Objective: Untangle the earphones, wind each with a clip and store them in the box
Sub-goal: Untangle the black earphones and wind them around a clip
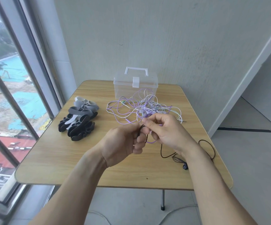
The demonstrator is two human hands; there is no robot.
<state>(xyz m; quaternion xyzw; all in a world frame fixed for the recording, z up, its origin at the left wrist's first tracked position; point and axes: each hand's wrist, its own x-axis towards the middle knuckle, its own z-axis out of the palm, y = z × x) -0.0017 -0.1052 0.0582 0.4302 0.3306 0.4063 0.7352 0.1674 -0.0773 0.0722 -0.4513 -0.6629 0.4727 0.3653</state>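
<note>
We saw the left hand (123,142) raised above the middle of the table (53,159), its fingers curled in and pinching a thin black cord (164,155) near the fingertips. The right hand (165,132) met it from the other side, thumb and forefinger closed on the same small knot, where a purple cable (152,142) looped under the knuckles together with the black one. Both hands were therefore gripping cable, though we could not tell exactly which strand each finger held inside the knot.

From beneath the right wrist the black cord ran down onto the tabletop, curved in a wide loop toward the right edge, and ended in a dark earbud (185,166) lying near the right forearm.

Just beyond the hands lay the tangle of earphones (141,108), purple and white cables heaped loosely together, with a plug (182,120) poking out at its right side. The tangle touched the front of the clear plastic box (120,88), which stood at the far side of the table with its lid down, a white latch (135,82) at the front and a white handle (136,70) upright on top.

To the left of the tangle, well apart from it, sat a pile of clips (79,120), black, grey and white, stacked on each other near the window-side edge.

Behind the table stood a pale wall (164,38), and a window (9,78) ran along the left.
</note>
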